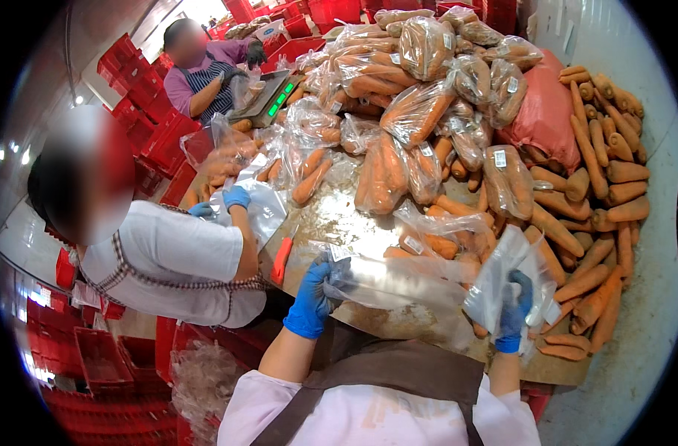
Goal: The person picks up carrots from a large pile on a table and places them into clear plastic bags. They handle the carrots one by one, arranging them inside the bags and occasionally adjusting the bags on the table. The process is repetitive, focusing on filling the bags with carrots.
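My left hand [311, 295], in a blue glove, grips one end of a clear plastic bag [400, 276] that bears a small printed label. The bag looks flat and stretches to the right above the tabletop [406, 326]. Over at the right, my right hand [513, 318], also gloved in blue, holds a bunch of clear plastic bags [496, 279]; its fingers are partly covered by the film. Just beyond lies a bag of carrots [436, 240], its loose plastic spread towards my right hand. Loose carrots [573, 279] lie right beside that hand.
Bagged carrots [417, 111] are heaped ahead, beside a red mesh sack [545, 111]. A red-handled knife [282, 259] lies left of my left hand. Close on the left, a co-worker [172, 256] handles plastic bags; another person [205, 78] stands at a scale [269, 100]. A wall [645, 312] borders the right.
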Motion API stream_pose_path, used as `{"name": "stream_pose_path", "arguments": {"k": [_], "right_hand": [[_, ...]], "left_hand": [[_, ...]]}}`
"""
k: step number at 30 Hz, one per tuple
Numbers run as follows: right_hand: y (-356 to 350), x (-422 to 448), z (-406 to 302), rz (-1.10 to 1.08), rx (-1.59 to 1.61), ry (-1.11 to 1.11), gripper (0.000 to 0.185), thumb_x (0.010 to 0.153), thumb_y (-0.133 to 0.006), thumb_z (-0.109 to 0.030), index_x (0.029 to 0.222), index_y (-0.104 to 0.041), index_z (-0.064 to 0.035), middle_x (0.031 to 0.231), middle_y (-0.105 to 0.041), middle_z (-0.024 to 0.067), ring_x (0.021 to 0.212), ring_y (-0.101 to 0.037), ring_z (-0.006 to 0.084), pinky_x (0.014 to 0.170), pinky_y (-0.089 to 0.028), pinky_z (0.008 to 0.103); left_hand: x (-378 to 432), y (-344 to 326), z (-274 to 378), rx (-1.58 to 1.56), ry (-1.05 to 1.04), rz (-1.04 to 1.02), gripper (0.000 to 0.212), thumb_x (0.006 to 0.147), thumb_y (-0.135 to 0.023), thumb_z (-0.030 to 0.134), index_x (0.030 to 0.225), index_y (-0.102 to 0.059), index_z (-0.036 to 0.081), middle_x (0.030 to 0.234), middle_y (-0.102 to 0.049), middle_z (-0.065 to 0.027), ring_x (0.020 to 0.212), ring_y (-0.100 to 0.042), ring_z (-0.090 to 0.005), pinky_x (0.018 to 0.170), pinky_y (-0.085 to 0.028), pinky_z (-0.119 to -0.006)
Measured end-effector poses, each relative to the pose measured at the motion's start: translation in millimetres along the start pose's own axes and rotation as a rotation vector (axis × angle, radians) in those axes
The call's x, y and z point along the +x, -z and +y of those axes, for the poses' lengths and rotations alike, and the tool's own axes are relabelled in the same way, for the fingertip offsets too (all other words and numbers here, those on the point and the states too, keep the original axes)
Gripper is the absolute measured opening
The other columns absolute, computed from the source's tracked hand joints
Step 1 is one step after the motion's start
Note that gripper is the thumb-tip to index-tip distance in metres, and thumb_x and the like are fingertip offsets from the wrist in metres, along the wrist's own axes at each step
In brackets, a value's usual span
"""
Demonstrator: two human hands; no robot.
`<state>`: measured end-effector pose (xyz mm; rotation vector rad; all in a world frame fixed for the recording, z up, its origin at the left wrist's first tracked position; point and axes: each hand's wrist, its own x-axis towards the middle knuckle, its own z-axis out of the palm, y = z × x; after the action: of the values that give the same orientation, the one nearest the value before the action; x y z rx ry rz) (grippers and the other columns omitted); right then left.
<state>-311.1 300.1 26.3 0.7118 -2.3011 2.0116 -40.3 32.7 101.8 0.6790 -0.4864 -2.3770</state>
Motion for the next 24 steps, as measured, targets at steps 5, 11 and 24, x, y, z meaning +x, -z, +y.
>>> {"name": "stream_pose_path", "arguments": {"k": [5, 11, 24], "right_hand": [[-64.7, -11.0, -18.8, -0.655, 0.103, -0.053, 0.022, 0.087, -0.051, -0.015, 0.099, -0.062, -0.0007, 0.096, -0.063, 0.0091, 0.091, -0.058, 0.0187, 0.081, -0.045, 0.0298], [-117.3, -40.1, -6.4, -1.284, 0.228, -0.11, 0.042, 0.09, -0.049, -0.019, 0.127, -0.047, 0.0003, 0.129, -0.049, 0.0135, 0.116, -0.046, 0.0228, 0.1, -0.034, 0.0331], [-88.6, 5.8, -41.4, -1.235, 1.349, -0.532, 0.063, 0.087, -0.052, -0.044, 0.131, -0.04, 0.001, 0.13, -0.046, 0.0184, 0.116, -0.049, 0.0281, 0.099, -0.038, 0.0407]], "left_hand": [[-19.8, -15.8, 3.2, -0.038, -0.021, -0.186, 0.039, 0.083, -0.054, 0.008, 0.121, -0.046, 0.004, 0.105, -0.059, -0.0123, 0.087, -0.063, -0.0206, 0.073, -0.056, -0.038], [-17.2, -12.7, 16.0, -0.044, -0.048, -0.218, 0.042, 0.082, -0.055, 0.012, 0.122, -0.047, 0.002, 0.103, -0.06, -0.0127, 0.087, -0.062, -0.0214, 0.075, -0.055, -0.034], [22.0, 64.6, 4.5, 0.394, -0.095, 0.065, 0.032, 0.08, -0.052, 0.002, 0.112, -0.055, 0.004, 0.086, -0.061, -0.0033, 0.067, -0.06, -0.0135, 0.061, -0.054, -0.029]]}}
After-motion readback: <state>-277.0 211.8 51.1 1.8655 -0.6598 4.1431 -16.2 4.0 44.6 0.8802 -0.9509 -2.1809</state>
